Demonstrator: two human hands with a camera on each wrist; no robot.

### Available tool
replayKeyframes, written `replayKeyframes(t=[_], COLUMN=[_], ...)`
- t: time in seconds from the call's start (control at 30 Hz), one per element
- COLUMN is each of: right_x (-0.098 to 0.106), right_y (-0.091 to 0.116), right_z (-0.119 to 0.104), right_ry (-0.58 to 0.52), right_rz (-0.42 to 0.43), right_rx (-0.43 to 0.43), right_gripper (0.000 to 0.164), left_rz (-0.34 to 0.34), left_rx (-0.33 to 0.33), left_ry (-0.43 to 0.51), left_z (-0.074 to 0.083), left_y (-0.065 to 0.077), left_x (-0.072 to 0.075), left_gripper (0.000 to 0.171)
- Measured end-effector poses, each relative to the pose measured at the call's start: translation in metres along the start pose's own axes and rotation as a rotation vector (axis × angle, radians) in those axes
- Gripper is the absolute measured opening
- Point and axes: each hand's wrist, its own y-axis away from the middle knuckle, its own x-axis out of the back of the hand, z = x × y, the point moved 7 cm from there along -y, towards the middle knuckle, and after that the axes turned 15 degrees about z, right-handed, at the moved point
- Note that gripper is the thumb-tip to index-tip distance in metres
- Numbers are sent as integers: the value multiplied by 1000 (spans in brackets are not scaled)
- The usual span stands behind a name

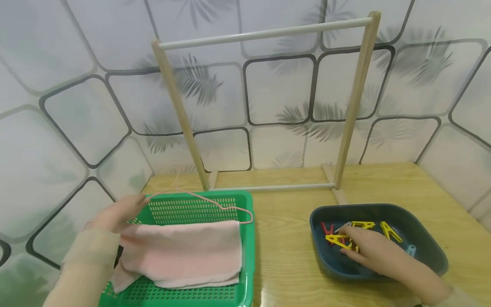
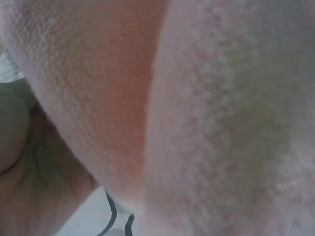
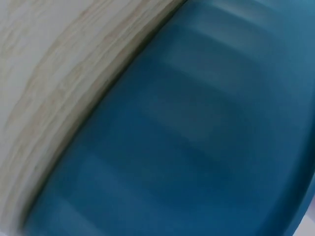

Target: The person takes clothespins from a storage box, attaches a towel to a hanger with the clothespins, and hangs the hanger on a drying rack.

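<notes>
While our left hand (image 1: 115, 215) grips the pink hanger (image 1: 215, 204) with its towel (image 1: 184, 251) over the green basket (image 1: 249, 256), our right hand (image 1: 368, 249) pinches a yellow peg (image 1: 337, 241) in the blue tray (image 1: 433, 256); tilting the hanger might slide the towel off.

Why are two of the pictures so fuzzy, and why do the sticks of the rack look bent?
Head view: sharp and evenly lit, but the wide lens bows the drying rack and the wall pattern. Left wrist view: the camera sits too close to the pink towel, so it is a soft blur. Right wrist view: the blue tray and the wooden table are smeared, out of focus.
</notes>
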Motion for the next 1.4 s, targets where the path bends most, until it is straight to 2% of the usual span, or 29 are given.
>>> replayKeyframes(t=[0.07, 0.17, 0.3, 0.5, 0.63, 0.73, 0.83, 0.97, 1.07, 1.4], right_x=[1, 1, 1, 3, 6, 7, 9, 14, 18, 24], right_y=[1, 1, -1, -2, -2, -3, -4, -5, -5, -6], right_z=[0, 0, -1, -3, -7, -7, -7, -11, -14, -17], right_ry=[12, 13, -3, -9, -12, -8, 0, 15, 33, 44], right_rz=[10, 16, 10, 57, 99, 96, 100, 165, 218, 288], right_rx=[1, 1, 11, 64, 97, 79, 70, 126, 164, 220], right_gripper=[28, 29, 29, 28, 29, 29, 30, 35, 38, 43], left_rz=[54, 144, 248, 483, 634, 736, 818, 898, 919, 1029], left_rx=[6, -26, -57, -110, -160, -139, -88, -51, -34, 7], left_ry=[40, 58, 91, 137, 116, 99, 104, 117, 129, 156], left_z=[-1, 1, 5, 14, 21, 23, 26, 33, 41, 65], left_y=[1, 4, 12, 29, 38, 44, 50, 54, 54, 62], left_x=[6, 20, 38, 63, 79, 93, 106, 121, 128, 158], left_gripper=[51, 56, 44, 41, 41, 42, 42, 43, 45, 47])
